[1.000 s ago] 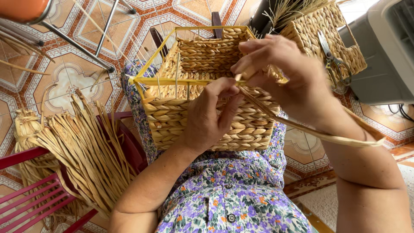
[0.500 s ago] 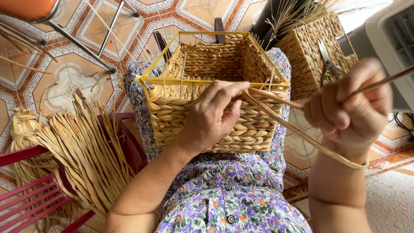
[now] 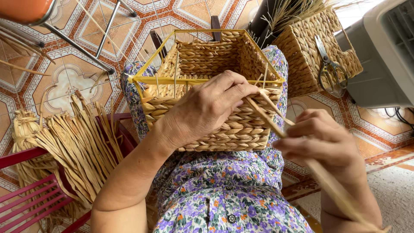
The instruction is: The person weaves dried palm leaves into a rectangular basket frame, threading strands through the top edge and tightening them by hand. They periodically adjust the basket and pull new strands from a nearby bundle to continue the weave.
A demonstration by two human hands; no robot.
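Observation:
A half-woven straw basket point(image 3: 224, 125) on a yellow wire frame point(image 3: 172, 80) rests on my lap, over a floral dress. My left hand point(image 3: 207, 108) lies flat on its near wall, with the fingertips pressing a straw strand point(image 3: 267, 116) against the weave near the rim. My right hand point(image 3: 323, 146) is closed around the same strand lower down, to the right of the basket. The strand's free end runs past my wrist to the bottom right.
A bundle of dried straw point(image 3: 64, 146) lies on a red slatted chair point(image 3: 30, 203) at my left. A finished woven basket point(image 3: 310, 47) with scissors point(image 3: 328, 69) on it stands at the upper right, beside a grey appliance point(image 3: 384, 56). Metal chair legs point(image 3: 86, 43) cross the patterned tile floor.
My right hand has come down from above the basket's rim to the lower right, drawing the strand with it. My left hand has stayed on the basket's wall.

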